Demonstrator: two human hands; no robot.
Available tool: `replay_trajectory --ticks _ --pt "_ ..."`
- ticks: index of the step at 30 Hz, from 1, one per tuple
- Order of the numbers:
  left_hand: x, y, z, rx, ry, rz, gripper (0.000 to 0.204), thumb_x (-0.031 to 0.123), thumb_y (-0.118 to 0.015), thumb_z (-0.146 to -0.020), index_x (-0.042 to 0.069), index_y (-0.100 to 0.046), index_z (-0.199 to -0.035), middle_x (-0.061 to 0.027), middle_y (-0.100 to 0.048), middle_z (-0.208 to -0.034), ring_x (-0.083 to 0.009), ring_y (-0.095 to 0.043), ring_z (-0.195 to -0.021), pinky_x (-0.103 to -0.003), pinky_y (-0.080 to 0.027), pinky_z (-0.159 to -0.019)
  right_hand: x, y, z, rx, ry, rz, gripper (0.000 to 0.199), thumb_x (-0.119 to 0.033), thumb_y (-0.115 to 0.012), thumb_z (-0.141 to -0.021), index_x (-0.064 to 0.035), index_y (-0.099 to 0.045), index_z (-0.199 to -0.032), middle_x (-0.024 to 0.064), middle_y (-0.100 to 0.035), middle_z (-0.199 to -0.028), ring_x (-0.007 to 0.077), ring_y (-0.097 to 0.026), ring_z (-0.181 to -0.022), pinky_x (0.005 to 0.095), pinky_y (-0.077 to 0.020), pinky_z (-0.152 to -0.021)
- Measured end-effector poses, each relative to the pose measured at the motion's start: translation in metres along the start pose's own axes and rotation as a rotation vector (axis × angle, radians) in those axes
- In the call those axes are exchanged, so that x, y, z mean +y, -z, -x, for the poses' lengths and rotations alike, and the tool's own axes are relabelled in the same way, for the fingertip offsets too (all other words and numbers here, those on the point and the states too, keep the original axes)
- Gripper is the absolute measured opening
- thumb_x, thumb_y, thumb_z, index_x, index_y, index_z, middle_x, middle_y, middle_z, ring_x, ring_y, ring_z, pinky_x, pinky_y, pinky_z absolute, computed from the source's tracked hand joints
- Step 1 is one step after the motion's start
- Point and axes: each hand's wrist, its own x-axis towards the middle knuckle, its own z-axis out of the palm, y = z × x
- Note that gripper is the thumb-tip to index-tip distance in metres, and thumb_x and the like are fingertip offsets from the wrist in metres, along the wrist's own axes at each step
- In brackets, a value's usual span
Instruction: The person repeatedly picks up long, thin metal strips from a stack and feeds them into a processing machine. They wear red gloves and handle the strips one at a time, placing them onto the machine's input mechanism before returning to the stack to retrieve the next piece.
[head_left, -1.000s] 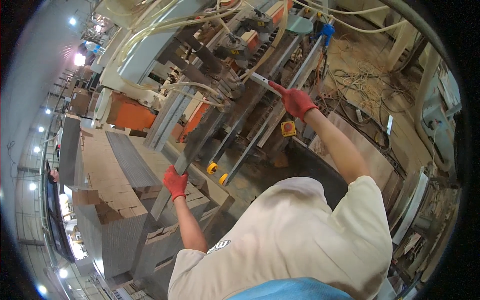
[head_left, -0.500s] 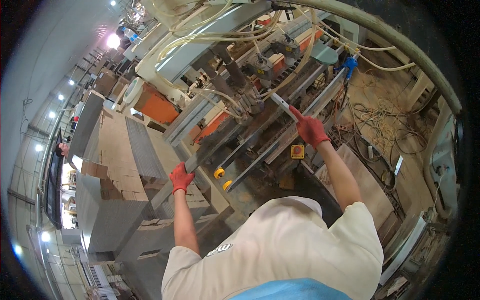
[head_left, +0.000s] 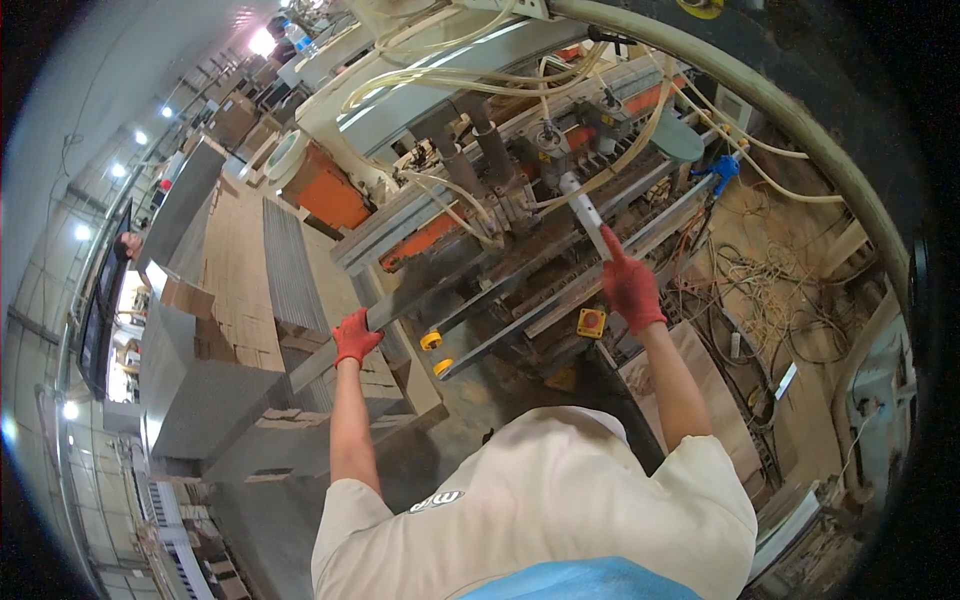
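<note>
Clamped on a long grey board [head_left: 412, 299], the left hand [head_left: 355, 338] sits toward eight o'clock; the right hand [head_left: 632, 292], toward three, touches a metal bar [head_left: 586, 213], closure unclear.

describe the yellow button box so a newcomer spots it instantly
Start at the large machine draped with pale hoses. In the picture, left of and below the red-gloved right hand sits a small square yellow box. Its round red button sets it apart from two round yellow rail ends farther left.
</note>
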Motion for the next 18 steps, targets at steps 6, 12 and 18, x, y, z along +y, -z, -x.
replay_trajectory --ticks 6,12,18 --pt "0.005 -0.002 0.027 0.052 -0.024 0.013 0.061 0.043 -0.081 -0.068 0.019 -0.064 -0.121 -0.0089 -0.07 -0.12 -0.0316 -0.065 -0.116 -0.052 -0.046 -0.091 0.087 -0.042 -0.041 0.12 0.053 -0.727 0.059 -0.018 -0.057 -0.105 -0.0081 -0.036 -0.159 0.0166 -0.041 -0.161 0.0251 -0.05 -0.14 0.0395 -0.0448 -0.109" --pt "0.031 -0.003 0.15 0.025 0.211 0.134 0.063 0.043 -0.08 -0.067 0.018 -0.065 -0.123 -0.0088 -0.069 -0.124 -0.0318 -0.063 -0.12 -0.053 -0.044 -0.098 0.075 -0.013 -0.049 -0.074 -0.172 -0.587 0.057 -0.027 -0.058 -0.107 -0.0122 -0.038 -0.158 0.0181 -0.05 -0.152 0.0286 -0.052 -0.134 0.0457 -0.0469 -0.102" --pt "0.056 -0.043 0.344 0.016 0.457 0.301 0.074 0.046 -0.081 -0.066 0.019 -0.061 -0.132 -0.0095 -0.064 -0.134 -0.0318 -0.056 -0.128 -0.059 -0.031 -0.113 -0.015 -0.059 0.019 0.227 0.194 -1.002 0.031 -0.014 -0.064 -0.1 -0.0064 -0.054 -0.128 0.0025 -0.053 -0.113 0.016 -0.049 -0.094 0.0312 -0.0462 -0.074"
